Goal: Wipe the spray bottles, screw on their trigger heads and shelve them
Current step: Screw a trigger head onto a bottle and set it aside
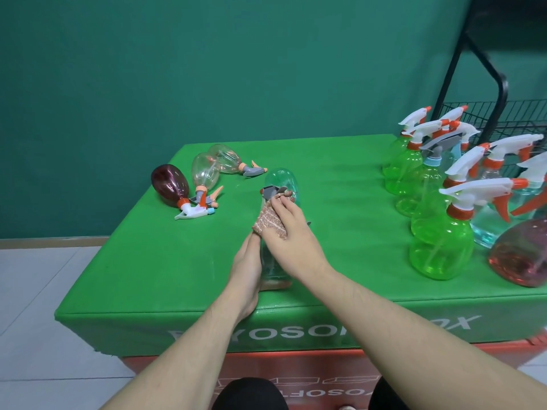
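A clear teal-tinted spray bottle (273,269) stands near the front middle of the green box top (177,261). My left hand (247,270) grips its left side. My right hand (291,232) presses a brown patterned cloth (270,221) round the bottle's upper part, near its grey trigger head (270,192). A second teal bottle (281,180) lies just behind. At the back left lie a dark red bottle (170,184) and two clear bottles (205,171) with trigger heads on.
Several upright bottles with white and orange trigger heads crowd the right side: green ones (441,250), pale blue ones (491,226), a red one (521,258). A black wire shelf rack (503,113) stands behind them. The green wall is close behind.
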`<state>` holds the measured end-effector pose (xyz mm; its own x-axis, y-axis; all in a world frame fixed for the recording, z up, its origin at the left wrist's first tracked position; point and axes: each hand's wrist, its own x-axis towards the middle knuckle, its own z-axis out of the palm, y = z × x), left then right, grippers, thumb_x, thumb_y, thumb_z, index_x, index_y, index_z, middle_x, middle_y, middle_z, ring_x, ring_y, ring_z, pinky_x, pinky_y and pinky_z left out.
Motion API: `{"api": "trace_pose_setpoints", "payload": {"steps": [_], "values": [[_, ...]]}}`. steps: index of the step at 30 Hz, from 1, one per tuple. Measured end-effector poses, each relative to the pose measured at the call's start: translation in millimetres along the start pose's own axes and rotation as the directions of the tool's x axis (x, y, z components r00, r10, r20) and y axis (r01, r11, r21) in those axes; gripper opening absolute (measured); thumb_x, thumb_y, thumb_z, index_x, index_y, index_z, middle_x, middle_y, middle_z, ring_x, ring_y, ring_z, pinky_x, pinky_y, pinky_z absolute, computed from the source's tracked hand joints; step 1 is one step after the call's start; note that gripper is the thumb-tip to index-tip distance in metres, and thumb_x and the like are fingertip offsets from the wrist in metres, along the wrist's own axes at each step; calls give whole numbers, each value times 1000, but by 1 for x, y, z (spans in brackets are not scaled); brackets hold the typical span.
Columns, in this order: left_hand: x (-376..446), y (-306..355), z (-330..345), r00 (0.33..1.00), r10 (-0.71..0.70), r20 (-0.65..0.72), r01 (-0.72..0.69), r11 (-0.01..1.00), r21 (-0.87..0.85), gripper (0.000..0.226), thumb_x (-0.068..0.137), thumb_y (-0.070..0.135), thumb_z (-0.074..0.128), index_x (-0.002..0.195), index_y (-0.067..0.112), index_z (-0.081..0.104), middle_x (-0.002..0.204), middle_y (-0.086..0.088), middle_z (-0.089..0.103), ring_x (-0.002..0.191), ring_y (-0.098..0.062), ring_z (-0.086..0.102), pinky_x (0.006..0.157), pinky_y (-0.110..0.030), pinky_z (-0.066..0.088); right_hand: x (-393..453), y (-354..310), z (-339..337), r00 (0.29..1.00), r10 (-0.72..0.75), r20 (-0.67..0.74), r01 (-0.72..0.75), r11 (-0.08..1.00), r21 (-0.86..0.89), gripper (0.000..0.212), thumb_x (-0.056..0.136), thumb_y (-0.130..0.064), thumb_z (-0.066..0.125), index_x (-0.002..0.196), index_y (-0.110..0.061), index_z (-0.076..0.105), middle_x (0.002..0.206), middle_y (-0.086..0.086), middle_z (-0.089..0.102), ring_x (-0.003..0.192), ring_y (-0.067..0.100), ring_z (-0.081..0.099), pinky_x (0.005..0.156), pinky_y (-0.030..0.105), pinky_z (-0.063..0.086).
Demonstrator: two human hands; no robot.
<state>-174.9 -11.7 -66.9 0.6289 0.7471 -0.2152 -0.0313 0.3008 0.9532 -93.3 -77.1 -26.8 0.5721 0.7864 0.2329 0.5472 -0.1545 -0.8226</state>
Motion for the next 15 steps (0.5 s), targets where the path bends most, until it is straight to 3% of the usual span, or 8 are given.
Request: {"api": "trace_pose_setpoints", "payload": {"steps": [4,7,11,15], "values": [[5,-5,-2,1000,-13,-15,14,1000,16,32,106,40,43,120,28,69,113,-5,78,107,-31,73,88,-63,59,-7,9,2,998,-66,4,66,997,-36,68,83,-46,45,149,-31,46,165,-17,17,152,7,18,125,39,20],[6,-5,-2,1000,-12,20,11,1000,15,31,108,45,44,123,34,69,114,-3,78,104,-28,75,88,-56,61,-15,18,3,990,-139,36,141,988,-66,61,85,-40,47,146,-34,48,167,-16,10,155,10,8,126,41,16],[6,-5,-5,998,-23,62,27,998,-51,45,105,60,39,133,35,63,119,-3,76,109,-23,74,88,-45,60,-31,27,4,956,-290,47,294,945,-145,58,84,-36,45,142,-33,52,165,-11,23,155,13,4,127,42,12],[7,-6,-7,998,-23,54,28,995,-95,58,99,66,47,139,26,61,125,-11,73,115,-29,71,99,-48,56,-42,39,4,890,-454,43,448,854,-262,55,85,-29,44,139,-22,57,161,-1,34,156,23,10,124,49,19]]}}
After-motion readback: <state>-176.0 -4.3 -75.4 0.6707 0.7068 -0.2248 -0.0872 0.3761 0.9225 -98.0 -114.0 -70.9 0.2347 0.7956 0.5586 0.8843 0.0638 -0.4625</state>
